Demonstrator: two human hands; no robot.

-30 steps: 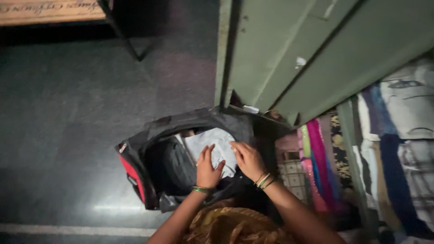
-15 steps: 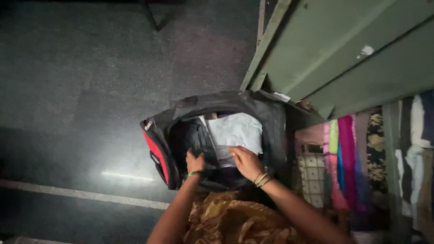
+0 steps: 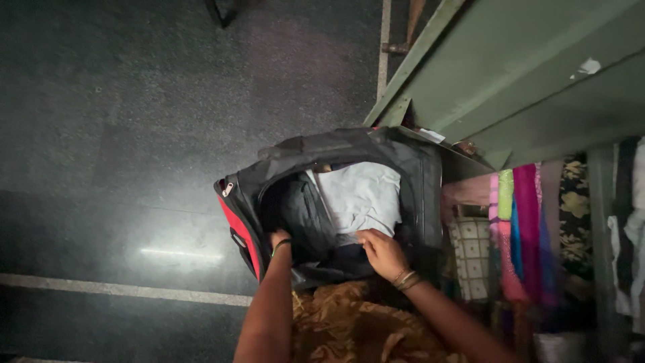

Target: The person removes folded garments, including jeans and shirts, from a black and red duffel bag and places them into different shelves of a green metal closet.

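Note:
An open black travel bag [image 3: 403, 161] with a red side panel [image 3: 238, 232] lies on the dark floor. Inside lie a folded white cloth [image 3: 361, 195] and a dark garment [image 3: 302, 212]. My left hand [image 3: 279, 238] reaches down into the bag beside the dark garment; its fingers are hidden in there. My right hand [image 3: 381, 252] rests on the near edge of the white cloth, fingers curled against the clothes. Both wrists wear bangles.
A green metal cupboard [image 3: 510, 74] stands open just behind the bag. Folded colourful clothes [image 3: 524, 228] are stacked on its shelves at the right. A pale line [image 3: 121, 289] crosses the dark stone floor. My patterned yellow-brown dress [image 3: 342, 326] fills the bottom.
My left hand has slid off the white cloth and pushed down into the bag's left side. My right hand has moved toward the bag's near edge. The view has shifted.

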